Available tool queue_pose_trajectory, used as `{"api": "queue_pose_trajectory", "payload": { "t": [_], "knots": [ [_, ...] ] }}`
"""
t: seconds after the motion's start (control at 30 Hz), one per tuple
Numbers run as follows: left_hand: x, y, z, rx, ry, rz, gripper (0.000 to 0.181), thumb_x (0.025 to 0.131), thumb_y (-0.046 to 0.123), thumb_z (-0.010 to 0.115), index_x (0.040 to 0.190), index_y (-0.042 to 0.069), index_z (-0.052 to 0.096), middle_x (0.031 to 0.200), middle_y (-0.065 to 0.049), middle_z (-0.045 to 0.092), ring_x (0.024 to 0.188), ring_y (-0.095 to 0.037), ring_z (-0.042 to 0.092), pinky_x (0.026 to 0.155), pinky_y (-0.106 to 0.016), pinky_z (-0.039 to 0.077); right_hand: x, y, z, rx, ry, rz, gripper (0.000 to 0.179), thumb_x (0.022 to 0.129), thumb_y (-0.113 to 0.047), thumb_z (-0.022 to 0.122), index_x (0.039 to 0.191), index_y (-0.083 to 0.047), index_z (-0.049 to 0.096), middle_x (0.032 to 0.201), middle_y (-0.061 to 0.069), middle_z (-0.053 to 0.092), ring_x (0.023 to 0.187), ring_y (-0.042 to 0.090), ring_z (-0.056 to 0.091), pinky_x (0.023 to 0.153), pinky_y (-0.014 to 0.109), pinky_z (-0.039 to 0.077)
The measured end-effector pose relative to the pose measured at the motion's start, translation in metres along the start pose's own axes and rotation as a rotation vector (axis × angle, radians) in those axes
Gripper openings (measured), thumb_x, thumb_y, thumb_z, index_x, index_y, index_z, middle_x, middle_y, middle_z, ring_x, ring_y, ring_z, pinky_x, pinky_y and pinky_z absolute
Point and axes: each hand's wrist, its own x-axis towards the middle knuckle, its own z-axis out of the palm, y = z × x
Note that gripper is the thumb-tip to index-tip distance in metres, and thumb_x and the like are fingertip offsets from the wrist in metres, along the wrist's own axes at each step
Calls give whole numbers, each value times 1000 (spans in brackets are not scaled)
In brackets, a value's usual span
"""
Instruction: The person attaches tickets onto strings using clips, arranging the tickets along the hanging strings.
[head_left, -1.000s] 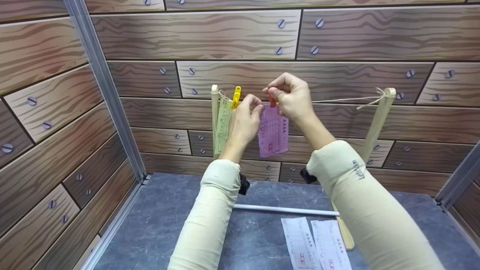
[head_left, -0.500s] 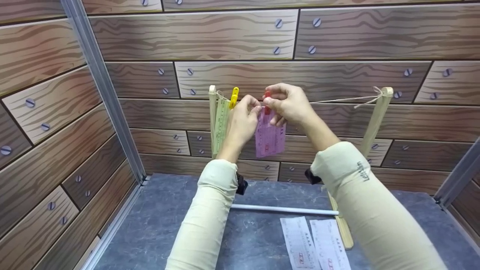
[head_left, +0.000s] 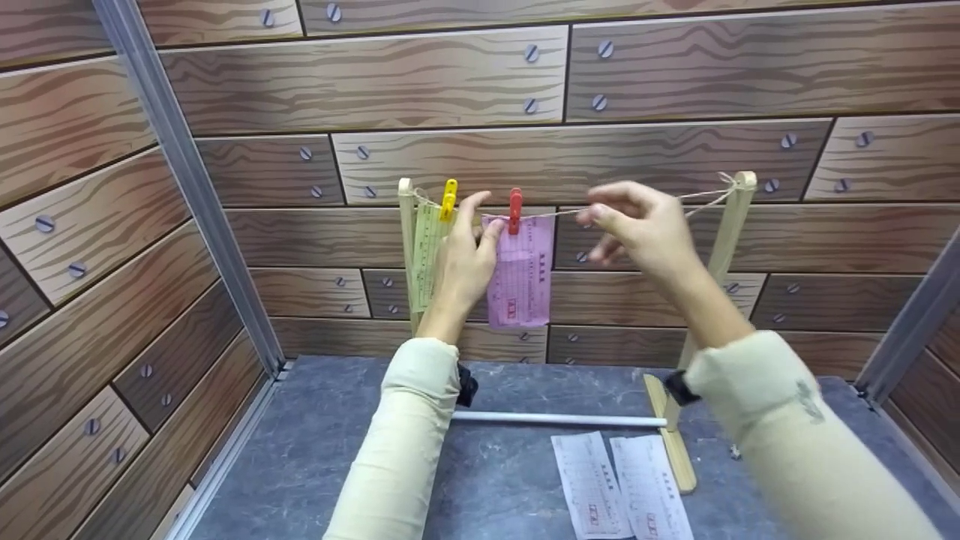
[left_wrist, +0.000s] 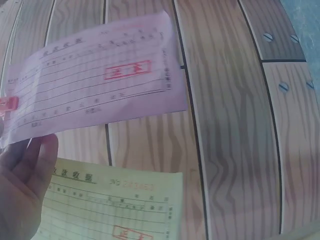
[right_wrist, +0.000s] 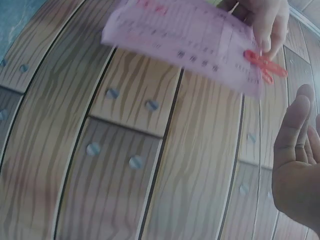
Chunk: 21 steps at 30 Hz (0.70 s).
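Note:
A pink receipt slip (head_left: 519,285) hangs from a thin string (head_left: 559,214), held by a red clothespin (head_left: 515,211) at its top edge. My left hand (head_left: 466,262) is at the slip's upper left corner, thumb and index finger spread apart. In the left wrist view its fingertips lie right at the edge of the pink slip. My right hand (head_left: 649,232) is off to the right of the slip with nothing in its loosely bent fingers. Left of my left hand, a yellow clothespin (head_left: 448,199) holds a green receipt slip (head_left: 426,259), partly hidden behind that hand.
Two wooden posts carry the string; the right post (head_left: 724,240) stands on a flat wooden foot (head_left: 679,457). A white rod (head_left: 559,419) runs low across the grey tabletop (head_left: 300,465). Two white slips, a left one (head_left: 592,484) and a right one (head_left: 651,487), lie in front.
My right hand has let go of the red clothespin and moved right. My left hand's fingers have spread from the pink slip's corner. The slip now hangs from the clothespin.

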Motion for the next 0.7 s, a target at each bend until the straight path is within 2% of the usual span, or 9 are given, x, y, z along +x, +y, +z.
{"api": "queue_pose_trajectory", "payload": {
  "t": [0.17,0.3,0.37,0.57,0.7],
  "knots": [
    [-10,-7,5,-157,36,34,49,101,12,60,147,14,41,74,-5,63,58,-13,50,52,-29,42,-22,10,-29,49,38,-9,20,97,-5,67,115,4,66,89,11,74,53,19,66,52,33,57],
    [-19,-14,10,-261,58,67,49,97,1,59,140,10,38,92,-12,65,72,-19,58,64,-33,50,-35,20,-51,117,74,-8,12,96,-3,67,108,0,70,85,14,73,52,20,66,51,32,56],
    [-23,-18,12,-291,58,80,44,95,-2,59,133,7,40,96,-13,62,77,-21,58,68,-35,51,-41,25,-60,153,103,-11,11,96,-3,68,106,2,70,82,15,73,51,20,65,50,30,55],
    [-35,-30,18,-236,34,85,19,89,-5,62,107,1,59,87,-5,58,75,-16,52,68,-31,46,-61,45,-88,260,169,-18,17,97,-1,65,103,15,64,79,17,71,51,21,65,48,29,54],
    [-44,-38,24,-229,4,55,15,86,-7,60,100,-1,63,81,-4,56,71,-15,49,65,-28,42,-75,61,-103,301,196,1,16,98,1,63,100,16,63,78,18,71,51,21,65,48,30,55]
  ]
}}
